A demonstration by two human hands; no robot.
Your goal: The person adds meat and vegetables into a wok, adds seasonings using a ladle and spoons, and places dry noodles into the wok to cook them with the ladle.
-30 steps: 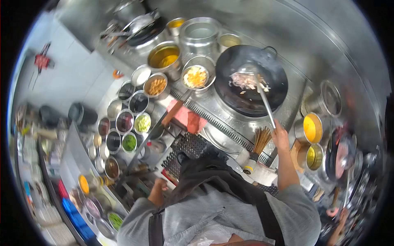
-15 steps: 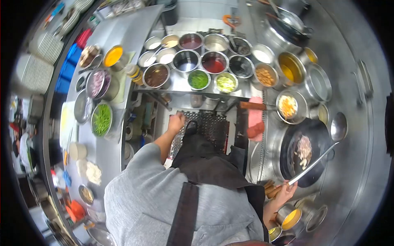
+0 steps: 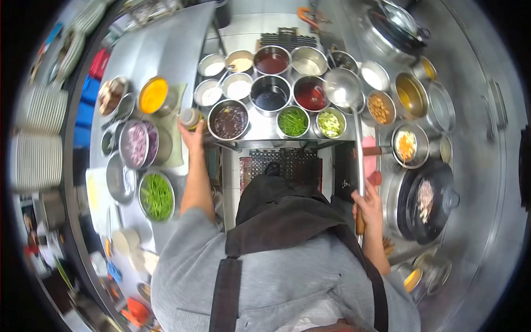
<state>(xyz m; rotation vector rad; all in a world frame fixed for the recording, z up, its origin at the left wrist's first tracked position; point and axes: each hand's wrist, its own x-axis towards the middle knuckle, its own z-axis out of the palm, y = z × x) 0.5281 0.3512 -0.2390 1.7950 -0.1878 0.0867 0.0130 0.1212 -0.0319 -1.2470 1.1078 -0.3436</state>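
My right hand [image 3: 369,207] is closed round the wooden-ended handle of a long metal ladle [image 3: 343,88]. Its bowl hangs over the right end of the rack of pots, partly covering the pots beneath. On the left, my left hand [image 3: 191,135] has its fingers round a seasoning bottle [image 3: 190,117] beside the pot of dark brown sauce [image 3: 229,119]. Right of my right hand sits a dark wok [image 3: 412,224] with pale chopped meat and garlic pieces [image 3: 425,200] in it. A pot of chopped scallions [image 3: 292,121] and one of red sauce [image 3: 310,93] stand on the rack.
A bowl of green vegetable strips [image 3: 157,196] and a bowl of sliced onions [image 3: 134,145] stand on the left counter. A long-handled pan with white and orange pieces [image 3: 406,145] lies above the wok. Stacked plates [image 3: 36,160] fill the far-left shelf.
My right hand has swung the ladle from over the wok to the pots on the rack. My left hand has moved up and left and taken hold of the seasoning bottle.
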